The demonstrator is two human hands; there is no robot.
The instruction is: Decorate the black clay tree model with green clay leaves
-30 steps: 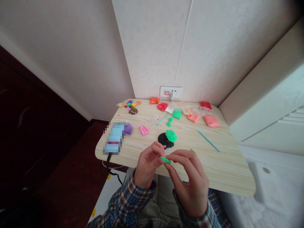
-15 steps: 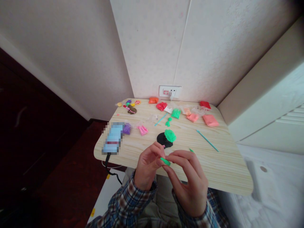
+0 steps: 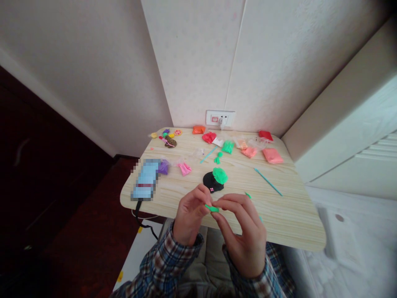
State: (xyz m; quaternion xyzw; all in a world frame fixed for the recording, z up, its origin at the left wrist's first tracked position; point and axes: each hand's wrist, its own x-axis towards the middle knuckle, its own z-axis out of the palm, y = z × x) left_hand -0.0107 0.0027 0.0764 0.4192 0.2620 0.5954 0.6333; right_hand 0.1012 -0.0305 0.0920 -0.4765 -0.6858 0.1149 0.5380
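Note:
Between my two hands, above the table's near edge, is a small flattened piece of green modelling clay [image 3: 212, 208]. My left hand [image 3: 192, 213] pinches its left end between thumb and fingers. My right hand [image 3: 243, 231] is closed on its right end with thumb and fingertips. Just beyond my hands a black clay piece [image 3: 209, 181] with a small pink decoration lies on the table, and a ruffled green clay piece [image 3: 220, 175] sits on it. A green scrap [image 3: 248, 195] lies beyond my right hand. Smaller green clay bits [image 3: 217, 159] rest farther back.
The wooden table [image 3: 297, 219] carries a phone [image 3: 147, 180] with a cable at left. Clay packets lie about: pink [image 3: 185, 168], purple [image 3: 163, 167], green [image 3: 228, 147], salmon [image 3: 272, 156]. A blue tool [image 3: 268, 182] lies at right. A wall socket [image 3: 220, 118] is behind.
The green clay between my fingers has tilted and looks thinner from this angle. Both hands stay pinched on it. The whole view has shifted slightly.

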